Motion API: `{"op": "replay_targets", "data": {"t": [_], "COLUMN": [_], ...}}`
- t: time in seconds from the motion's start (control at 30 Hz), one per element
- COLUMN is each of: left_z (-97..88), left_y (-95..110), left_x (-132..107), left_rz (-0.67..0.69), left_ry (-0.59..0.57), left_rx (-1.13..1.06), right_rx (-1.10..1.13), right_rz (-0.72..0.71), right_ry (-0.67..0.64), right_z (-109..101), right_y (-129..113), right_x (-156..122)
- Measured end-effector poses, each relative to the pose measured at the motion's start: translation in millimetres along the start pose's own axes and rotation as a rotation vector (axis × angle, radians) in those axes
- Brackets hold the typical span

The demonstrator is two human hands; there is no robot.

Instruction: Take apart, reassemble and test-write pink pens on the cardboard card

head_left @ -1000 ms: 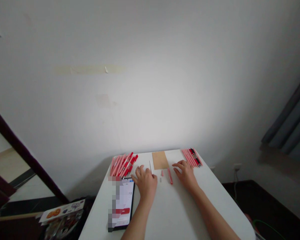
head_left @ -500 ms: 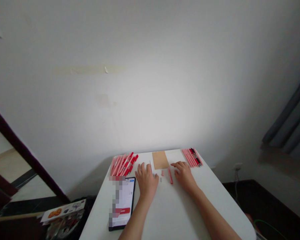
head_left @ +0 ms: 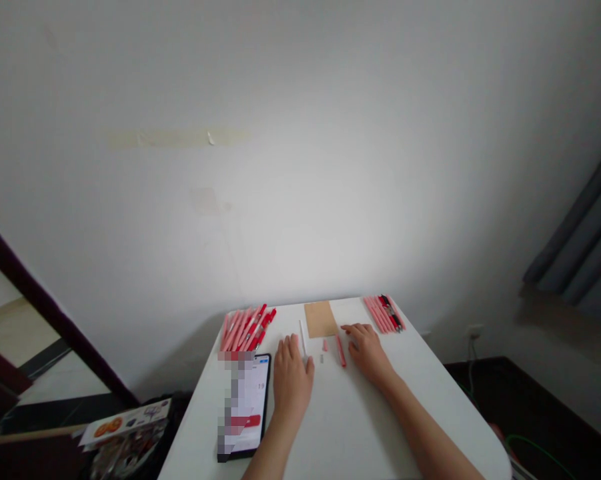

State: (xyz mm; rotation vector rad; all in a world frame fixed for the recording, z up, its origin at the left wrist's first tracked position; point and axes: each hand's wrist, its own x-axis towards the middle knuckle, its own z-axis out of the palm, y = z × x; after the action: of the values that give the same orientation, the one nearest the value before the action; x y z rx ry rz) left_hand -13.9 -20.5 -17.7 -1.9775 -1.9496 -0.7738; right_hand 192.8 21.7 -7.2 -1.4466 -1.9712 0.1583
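Note:
My left hand (head_left: 291, 377) lies flat on the white table (head_left: 350, 427), fingers stretched out, holding nothing. A thin white refill (head_left: 302, 333) lies just beyond its fingertips. My right hand (head_left: 366, 349) rests palm down with fingers apart, right of a single red pen barrel (head_left: 341, 351). Two small pen parts (head_left: 323, 349) lie between the hands. A tan card (head_left: 320, 318) sits farther back in the middle.
A pile of red and pink pens (head_left: 246, 328) lies at the back left. A neat row of pens (head_left: 385, 313) lies at the back right. A phone (head_left: 245, 405) with a lit screen sits left of my left arm. A printed packet (head_left: 125, 421) lies below the table's left side.
My left hand has drawn back a little toward me and straightened, uncovering the white refill. My right hand shifted slightly left toward the red barrel.

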Motion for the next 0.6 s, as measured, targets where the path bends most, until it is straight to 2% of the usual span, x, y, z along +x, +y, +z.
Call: {"op": "replay_targets", "data": {"t": [0.33, 0.47, 0.6], "left_z": [4.0, 2.7, 2.6], "left_y": [-1, 0, 1], "left_x": [-3, -3, -2], "left_rz": [0.000, 0.005, 0.005], "left_ry": [0.021, 0.023, 0.035], "left_rx": [-0.004, 0.016, 0.018], "right_rx": [-0.031, 0.003, 0.048], "right_rz": [-0.012, -0.134, -0.216], "right_ry": [0.043, 0.093, 0.059], "right_z": [-2, -7, -5], "right_y": [-4, -20, -37], "right_x": [0, -2, -5]}}
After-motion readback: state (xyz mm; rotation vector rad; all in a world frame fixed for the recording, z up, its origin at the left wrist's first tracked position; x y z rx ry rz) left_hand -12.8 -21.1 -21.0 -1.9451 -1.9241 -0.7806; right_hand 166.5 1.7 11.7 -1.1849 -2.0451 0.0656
